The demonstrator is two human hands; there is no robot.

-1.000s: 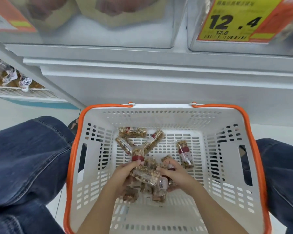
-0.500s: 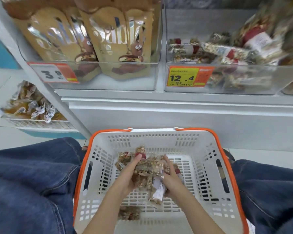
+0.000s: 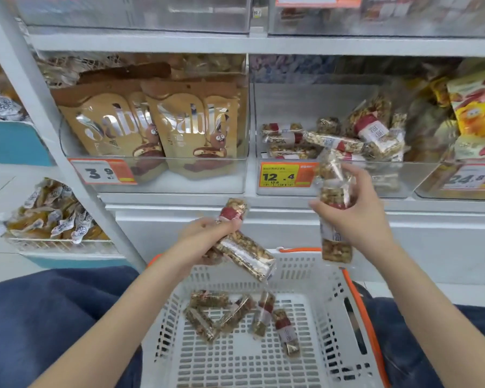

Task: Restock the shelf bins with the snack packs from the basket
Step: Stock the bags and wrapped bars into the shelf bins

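**Snack packs lifted clear, bin next**

A shop aisle with white shelving and clear plastic bins fills the background, the person crouched before it. The right hand (image 3: 356, 217) has its fingers curled round a bunch of upright snack packs (image 3: 333, 208), raised just below the front lip of the nut-bar bin (image 3: 347, 177) with the 12.4 price tag (image 3: 287, 175). The left hand (image 3: 207, 239) grips more packs (image 3: 241, 250), lower, over the basket (image 3: 319, 275). Beneath both sets of fingers several loose packs (image 3: 230, 312) lie on the basket floor.

This looks like the carrying step; the next move calls for lifting the right hand's bunch over the bin's clear front wall and letting go inside. That wall stands in the way. Left of the fingers, a neighbouring bin holds brown Sable pouches (image 3: 151, 130); the packs should not land there
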